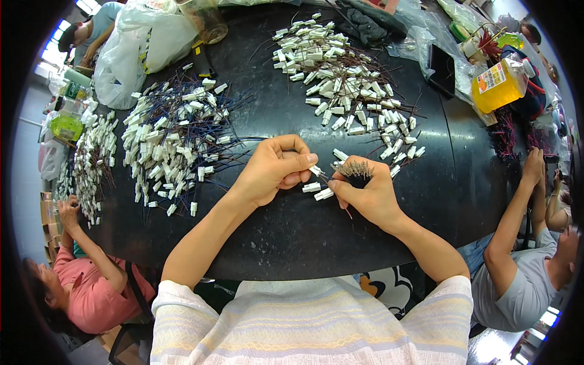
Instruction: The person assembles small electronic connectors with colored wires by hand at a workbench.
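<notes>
My left hand (pixel 272 171) pinches a small white plastic connector (pixel 315 171) between thumb and fingertips. Close beside it, my right hand (pixel 372 199) is closed round a bundle of thin dark wires (pixel 356 173), their metal-tipped ends fanned out at the top. The right thumb and forefinger meet near a wire by the connector; whether that wire sits in it I cannot tell. A few loose white connectors (pixel 317 191) lie on the black table between my hands. Beyond my right hand spreads a heap of white connectors with brown wires (pixel 340 79).
On the left lies a large heap of white connectors with blue wires (pixel 161 143). White plastic bags (pixel 143 52), a dark phone (pixel 441 70) and a bottle of yellow liquid (pixel 500 86) stand or lie toward the back. People work at both sides of the table (pixel 274 243).
</notes>
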Demonstrator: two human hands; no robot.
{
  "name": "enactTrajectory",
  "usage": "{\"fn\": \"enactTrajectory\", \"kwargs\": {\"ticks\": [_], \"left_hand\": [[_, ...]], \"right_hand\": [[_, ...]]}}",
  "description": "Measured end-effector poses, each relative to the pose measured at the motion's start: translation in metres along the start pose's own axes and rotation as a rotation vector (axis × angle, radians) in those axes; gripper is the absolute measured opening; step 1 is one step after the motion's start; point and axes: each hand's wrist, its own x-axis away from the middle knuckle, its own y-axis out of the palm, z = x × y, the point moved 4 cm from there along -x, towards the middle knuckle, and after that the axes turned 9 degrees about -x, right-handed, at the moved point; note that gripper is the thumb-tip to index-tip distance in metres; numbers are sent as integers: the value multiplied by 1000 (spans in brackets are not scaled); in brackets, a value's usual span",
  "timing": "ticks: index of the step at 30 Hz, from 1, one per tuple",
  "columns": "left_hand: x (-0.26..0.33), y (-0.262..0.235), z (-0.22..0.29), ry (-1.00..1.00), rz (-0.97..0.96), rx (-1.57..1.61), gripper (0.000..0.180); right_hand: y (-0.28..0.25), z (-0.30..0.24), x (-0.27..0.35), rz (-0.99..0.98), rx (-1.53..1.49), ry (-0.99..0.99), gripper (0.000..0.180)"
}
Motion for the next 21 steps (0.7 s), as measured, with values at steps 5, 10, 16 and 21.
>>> {"fn": "enactTrajectory", "kwargs": {"ticks": [5,10,16,21], "left_hand": [[1,3,1,55,80,-70,12],[4,9,0,111,119,-119,12],[10,17,-3,146,192,-216,13],[13,17,9,205,149,-384,15]], "right_hand": [[-3,-2,0,54,-17,20,5],[-1,4,0,43,13,-41,3],[1,2,1,37,174,-86,3],[-3,6,0,60,30,-61,4]]}}
